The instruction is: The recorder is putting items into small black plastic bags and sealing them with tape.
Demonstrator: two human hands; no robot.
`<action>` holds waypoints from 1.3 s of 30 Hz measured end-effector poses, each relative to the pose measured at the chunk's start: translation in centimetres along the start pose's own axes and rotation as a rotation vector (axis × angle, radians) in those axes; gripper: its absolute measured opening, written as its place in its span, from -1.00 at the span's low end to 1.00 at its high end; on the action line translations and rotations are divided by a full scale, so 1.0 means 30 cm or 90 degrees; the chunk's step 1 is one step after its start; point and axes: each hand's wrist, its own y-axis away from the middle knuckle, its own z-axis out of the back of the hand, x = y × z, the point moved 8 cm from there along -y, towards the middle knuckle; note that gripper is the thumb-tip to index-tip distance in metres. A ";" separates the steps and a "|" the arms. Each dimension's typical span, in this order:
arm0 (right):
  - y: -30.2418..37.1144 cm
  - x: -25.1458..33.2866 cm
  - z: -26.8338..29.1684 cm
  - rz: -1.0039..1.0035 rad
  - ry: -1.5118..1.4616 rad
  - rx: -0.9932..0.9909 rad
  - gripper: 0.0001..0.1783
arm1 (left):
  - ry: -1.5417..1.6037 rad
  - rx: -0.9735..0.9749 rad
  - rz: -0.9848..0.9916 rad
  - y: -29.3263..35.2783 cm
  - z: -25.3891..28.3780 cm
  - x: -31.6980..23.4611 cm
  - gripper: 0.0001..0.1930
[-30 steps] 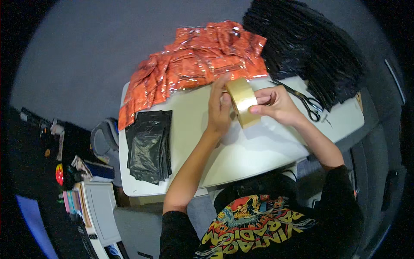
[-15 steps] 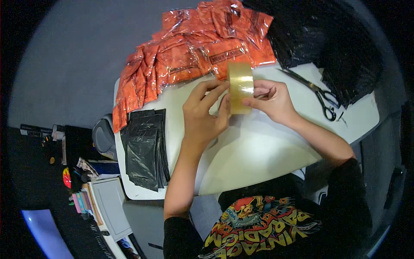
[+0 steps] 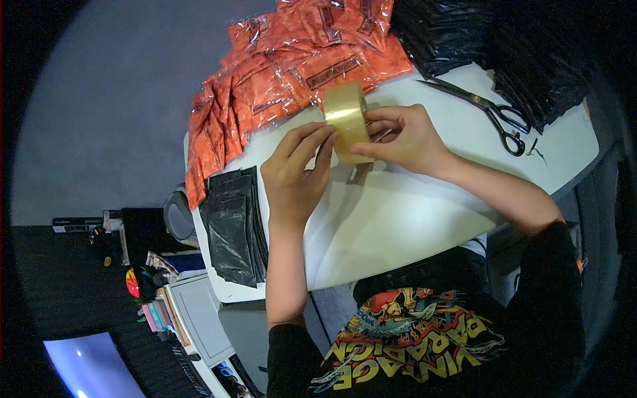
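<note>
A wide roll of clear, yellowish packing tape (image 3: 346, 123) is held upright over the white table. My right hand (image 3: 415, 142) grips it from the right, fingers at its core and thumb on the near lower edge. On the other side, my left hand (image 3: 296, 169) has its thumb and fingers pinched together, the tips touching the tape's outer face. Whether a loose tape end is between those tips is too small to make out. Right of the roll, black-handled scissors (image 3: 488, 109) lie partly open on the table.
Orange garments in clear plastic bags (image 3: 285, 76) pile along the table's far left edge. A stack of flat black plastic bags (image 3: 232, 225) lies by my left forearm. More black bags (image 3: 491, 50) heap at the far right. The white table (image 3: 398, 225) curves toward me.
The roll now appears further left and a little higher in view, with both hands still at it. My left thumb has drawn in closer to the fingers. The whole view has shifted somewhat.
</note>
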 end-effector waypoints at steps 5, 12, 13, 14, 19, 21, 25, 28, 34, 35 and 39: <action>0.001 0.011 -0.011 -0.005 0.013 0.037 -0.43 | -0.039 0.042 0.013 0.003 0.012 -0.017 -0.81; -0.015 -0.003 -0.018 -0.016 -0.002 0.062 -0.47 | -0.137 0.111 -0.013 -0.034 0.028 -0.065 -0.87; -0.010 -0.006 -0.018 -0.023 -0.021 0.066 -0.48 | -0.145 0.146 -0.027 -0.033 0.016 -0.072 -0.89; -0.007 -0.008 -0.016 -0.030 -0.040 0.068 -0.49 | -0.149 0.145 -0.031 -0.041 0.019 -0.072 -0.89; -0.008 0.008 0.002 0.011 -0.030 0.052 -0.53 | -0.085 0.226 -0.034 -0.074 0.001 -0.040 -0.90; -0.009 -0.005 -0.001 0.000 -0.033 0.058 -0.54 | -0.078 0.234 -0.031 -0.082 0.002 -0.036 -0.89; -0.042 -0.011 0.000 0.018 0.002 0.062 -0.55 | -0.125 0.259 -0.028 -0.091 0.001 -0.038 -0.83; -0.065 0.038 0.070 -0.060 0.105 0.151 -0.54 | -0.092 0.234 0.071 -0.090 0.016 -0.026 -0.78; 0.082 0.249 0.212 0.034 0.358 0.374 -0.54 | -0.252 0.225 0.267 0.108 0.256 0.219 -0.59; 0.124 0.262 0.227 0.033 0.449 0.394 -0.54 | -0.249 0.201 0.273 0.166 0.307 0.240 -0.55; 0.249 0.296 0.234 0.053 0.744 0.475 -0.47 | -0.369 0.229 0.374 0.502 0.463 0.354 -0.38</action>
